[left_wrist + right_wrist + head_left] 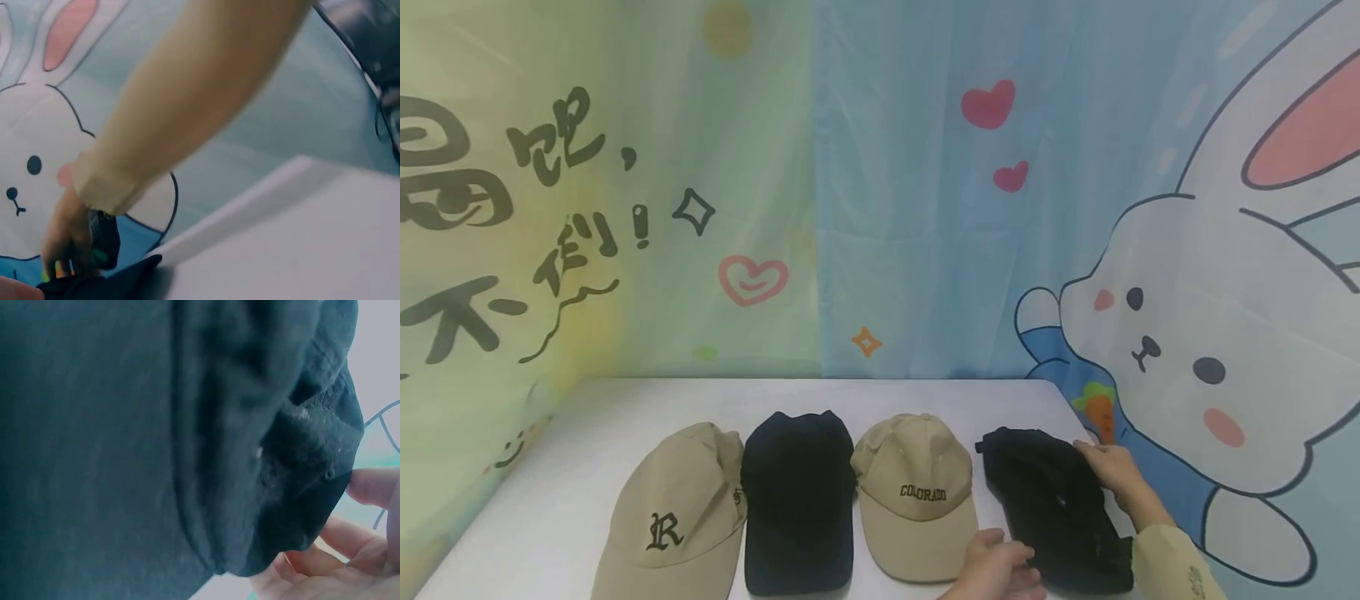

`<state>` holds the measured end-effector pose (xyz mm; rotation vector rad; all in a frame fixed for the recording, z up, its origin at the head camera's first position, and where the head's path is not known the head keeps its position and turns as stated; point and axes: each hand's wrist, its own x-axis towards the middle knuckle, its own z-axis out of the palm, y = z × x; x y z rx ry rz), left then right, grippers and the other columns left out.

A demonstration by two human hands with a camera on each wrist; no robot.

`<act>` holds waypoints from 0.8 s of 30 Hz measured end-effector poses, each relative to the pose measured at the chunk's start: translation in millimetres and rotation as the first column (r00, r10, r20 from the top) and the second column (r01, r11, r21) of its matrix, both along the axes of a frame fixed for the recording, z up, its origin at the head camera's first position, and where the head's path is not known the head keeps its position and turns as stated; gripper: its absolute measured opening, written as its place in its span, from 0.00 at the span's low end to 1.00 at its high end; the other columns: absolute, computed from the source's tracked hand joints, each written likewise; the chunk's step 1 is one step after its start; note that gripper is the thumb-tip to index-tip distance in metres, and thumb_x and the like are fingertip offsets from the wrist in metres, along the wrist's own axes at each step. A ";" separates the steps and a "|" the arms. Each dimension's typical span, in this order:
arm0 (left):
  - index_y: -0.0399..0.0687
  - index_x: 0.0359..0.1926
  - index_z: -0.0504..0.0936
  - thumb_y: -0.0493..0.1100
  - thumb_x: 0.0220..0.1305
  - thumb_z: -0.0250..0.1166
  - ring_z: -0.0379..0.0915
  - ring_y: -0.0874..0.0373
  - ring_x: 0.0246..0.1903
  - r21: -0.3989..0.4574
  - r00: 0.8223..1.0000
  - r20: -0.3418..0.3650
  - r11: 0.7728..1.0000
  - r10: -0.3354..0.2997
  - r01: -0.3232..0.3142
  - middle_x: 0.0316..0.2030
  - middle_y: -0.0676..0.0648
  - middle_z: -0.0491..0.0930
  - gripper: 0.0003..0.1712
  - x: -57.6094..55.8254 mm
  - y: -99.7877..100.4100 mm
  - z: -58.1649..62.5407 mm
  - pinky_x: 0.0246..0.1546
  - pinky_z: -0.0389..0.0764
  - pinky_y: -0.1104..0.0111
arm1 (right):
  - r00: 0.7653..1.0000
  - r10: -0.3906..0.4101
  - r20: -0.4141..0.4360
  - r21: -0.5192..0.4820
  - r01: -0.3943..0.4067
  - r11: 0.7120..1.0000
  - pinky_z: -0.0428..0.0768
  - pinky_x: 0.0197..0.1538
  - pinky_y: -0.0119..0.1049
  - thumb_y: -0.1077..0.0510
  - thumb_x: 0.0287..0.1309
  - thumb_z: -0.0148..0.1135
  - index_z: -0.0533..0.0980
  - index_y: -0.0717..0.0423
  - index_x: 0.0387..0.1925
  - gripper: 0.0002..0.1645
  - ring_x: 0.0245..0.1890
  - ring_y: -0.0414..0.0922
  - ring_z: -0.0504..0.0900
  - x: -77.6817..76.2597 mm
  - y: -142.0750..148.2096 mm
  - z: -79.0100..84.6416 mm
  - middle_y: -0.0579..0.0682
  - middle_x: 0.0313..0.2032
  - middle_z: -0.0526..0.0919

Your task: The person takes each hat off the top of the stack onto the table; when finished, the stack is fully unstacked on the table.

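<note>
A black cap [1052, 508] lies tilted at the right end of the row on the white table. My right hand [1116, 475] pinches its far right edge; in the right wrist view the thumb [374, 486] is on one side of the black cloth [312, 469] and the fingers lie under it. My left hand [1000, 568] is at the cap's near left side, its fingers extended beside the edge and overlapping it. In the left wrist view only a bit of that hand [19, 290] shows, by the dark cap [119, 284]. Left of it sits a beige COLORADO cap [917, 500].
Another black cap [799, 508] and a beige cap with an R [670, 517] stand to the left in the same row. The white table [647, 400] ends at a printed curtain [887, 208]. A dark device [369, 37] appears beyond the table in the left wrist view.
</note>
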<state>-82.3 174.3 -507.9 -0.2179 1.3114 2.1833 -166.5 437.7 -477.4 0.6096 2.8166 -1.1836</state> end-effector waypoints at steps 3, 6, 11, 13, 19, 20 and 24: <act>0.28 0.56 0.69 0.28 0.55 0.63 0.80 0.49 0.32 -0.097 0.994 -0.110 0.995 -0.015 0.004 0.34 0.39 0.77 0.26 -1.9 2.0 -4.1 0.32 0.87 0.51 | 1.000 0.019 -0.011 -0.032 -0.019 0.999 0.83 0.47 0.54 0.43 0.70 0.51 0.77 0.80 0.46 0.37 0.45 0.61 0.80 1.9 -1.2 1.2 0.69 0.42 0.81; 0.32 0.51 0.75 0.25 0.57 0.63 0.78 0.54 0.30 -0.158 0.982 -0.186 0.988 -0.028 -0.001 0.31 0.45 0.77 0.19 -4.0 3.4 -6.9 0.30 0.87 0.54 | 0.999 0.046 0.006 -0.055 -0.045 0.997 0.83 0.47 0.55 0.44 0.69 0.54 0.78 0.79 0.44 0.35 0.43 0.58 0.82 3.3 -2.0 2.8 0.66 0.41 0.82; 0.36 0.43 0.76 0.19 0.55 0.61 0.74 0.56 0.23 -0.135 0.975 -0.219 0.989 0.033 -0.063 0.26 0.46 0.72 0.16 -2.4 7.6 -7.5 0.26 0.87 0.57 | 0.996 0.067 0.052 -0.076 -0.063 0.995 0.80 0.51 0.59 0.43 0.68 0.57 0.77 0.78 0.47 0.35 0.44 0.60 0.82 3.8 -2.4 4.2 0.68 0.44 0.81; 0.39 0.42 0.76 0.19 0.55 0.60 0.74 0.57 0.22 -0.133 0.973 -0.227 0.988 0.044 -0.076 0.25 0.46 0.71 0.17 -1.7 8.6 -7.0 0.24 0.87 0.59 | 0.995 0.076 0.066 -0.087 -0.070 0.994 0.78 0.53 0.61 0.42 0.68 0.57 0.75 0.79 0.49 0.37 0.46 0.63 0.81 3.5 -2.4 5.1 0.70 0.47 0.80; 0.46 0.41 0.80 0.21 0.57 0.62 0.74 0.57 0.21 -0.208 0.966 -0.259 0.978 -0.021 -0.034 0.26 0.47 0.72 0.17 -3.9 4.6 -7.7 0.23 0.86 0.63 | 0.987 0.123 0.105 -0.163 -0.105 0.981 0.75 0.56 0.63 0.40 0.70 0.53 0.67 0.81 0.58 0.43 0.56 0.71 0.73 4.9 3.8 8.3 0.74 0.54 0.75; 0.46 0.41 0.80 0.22 0.58 0.62 0.74 0.57 0.21 -0.220 0.963 -0.269 0.975 -0.037 -0.024 0.27 0.47 0.72 0.17 -4.6 3.4 -8.1 0.23 0.86 0.63 | 0.986 0.125 0.107 -0.179 -0.105 0.978 0.75 0.56 0.62 0.40 0.71 0.52 0.67 0.80 0.59 0.42 0.57 0.70 0.73 5.1 5.5 8.8 0.74 0.54 0.75; 0.45 0.44 0.83 0.22 0.58 0.62 0.73 0.57 0.26 -0.222 0.945 -0.318 0.975 -0.071 -0.002 0.30 0.48 0.71 0.17 -6.5 0.9 -9.7 0.24 0.86 0.64 | 0.983 0.128 0.130 -0.223 -0.097 0.970 0.77 0.54 0.61 0.38 0.71 0.49 0.66 0.79 0.60 0.44 0.55 0.69 0.75 4.9 11.1 12.1 0.72 0.53 0.76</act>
